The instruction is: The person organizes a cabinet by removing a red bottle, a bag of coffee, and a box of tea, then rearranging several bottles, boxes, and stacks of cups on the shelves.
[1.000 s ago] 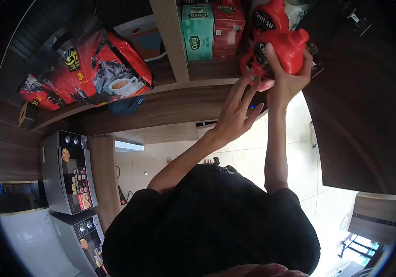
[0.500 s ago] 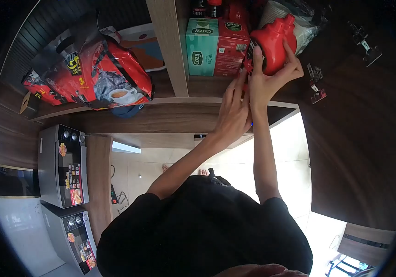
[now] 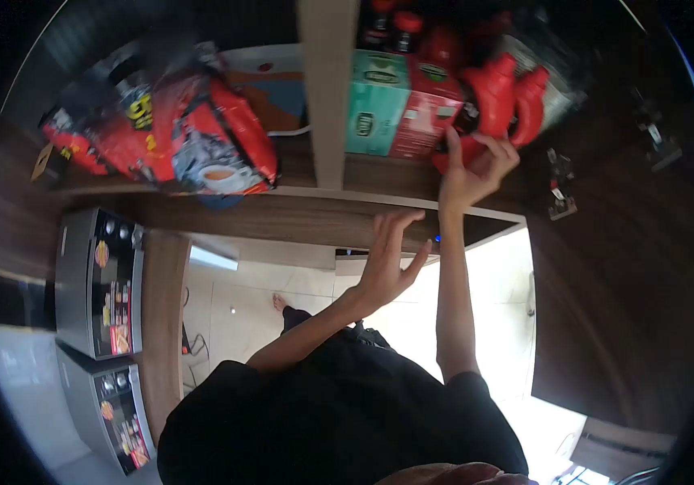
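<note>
My right hand (image 3: 475, 176) reaches up to the shelf at the front of a red plastic bottle (image 3: 494, 95). Its thumb and fingers stand apart, close to the bottle's lower end; whether they touch it is blurred. A second red bottle (image 3: 531, 105) stands just to the right. Lower down, in front of the shelf edge, my left hand (image 3: 387, 265) hangs in the air with spread fingers and nothing in it. Left of the bottles sit a green Cozy box (image 3: 378, 101) and a red Cozy box (image 3: 426, 113), side by side.
A wooden divider (image 3: 327, 97) separates this compartment from one with red coffee bags (image 3: 193, 137). Dark small-capped bottles (image 3: 406, 32) stand behind the boxes. An open cabinet door with metal hinges (image 3: 561, 186) is at right. Two microwave ovens (image 3: 100, 283) stand at lower left.
My left hand has drawn back and down from the shelf, its fingers spreading. My right hand has slipped lower on the red bottle, and a second red bottle now shows more clearly beside it.
</note>
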